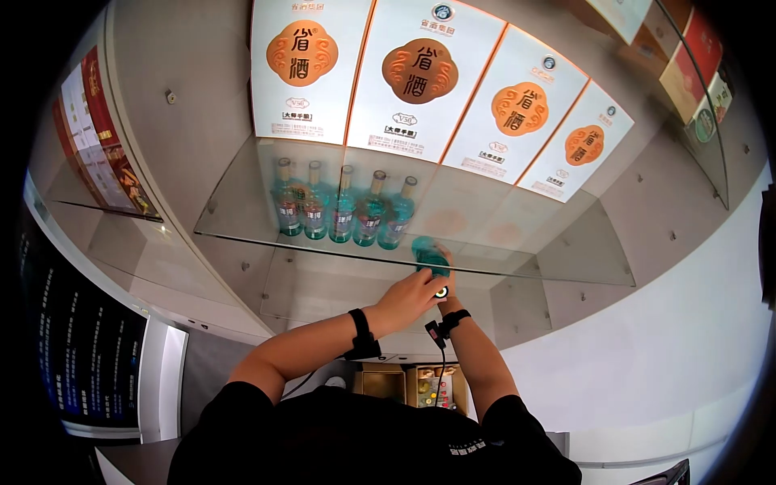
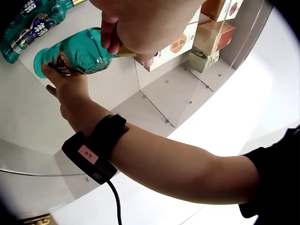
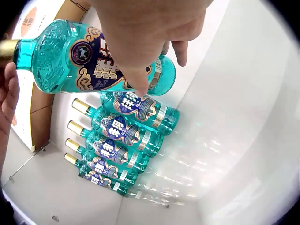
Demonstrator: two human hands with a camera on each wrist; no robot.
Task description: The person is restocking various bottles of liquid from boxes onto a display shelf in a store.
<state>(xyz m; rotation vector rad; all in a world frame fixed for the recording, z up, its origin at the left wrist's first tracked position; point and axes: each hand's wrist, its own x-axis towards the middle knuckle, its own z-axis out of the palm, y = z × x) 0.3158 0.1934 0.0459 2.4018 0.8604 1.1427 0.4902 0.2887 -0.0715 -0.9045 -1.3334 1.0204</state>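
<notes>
A teal glass liquor bottle (image 3: 54,61) with a dark blue label and gold cap is held by both hands. In the head view this bottle (image 1: 427,250) is at the glass shelf's front edge, its cap end toward the person. My left hand (image 1: 408,301) grips the neck end. Around the lower body curl the fingers of my right hand (image 3: 154,33), the thumb lying across the label. The left wrist view shows the bottle (image 2: 82,49) tilted. Several matching bottles (image 1: 343,214) stand in a row on the shelf, left of the hands.
The glass shelf (image 1: 493,257) has a thin front edge just above the hands. Large white boxes (image 1: 408,129) with orange emblems line the back. Below, near the person's feet, lie an open carton (image 1: 380,384) and a second carton (image 1: 461,392) containing bottles with coloured caps.
</notes>
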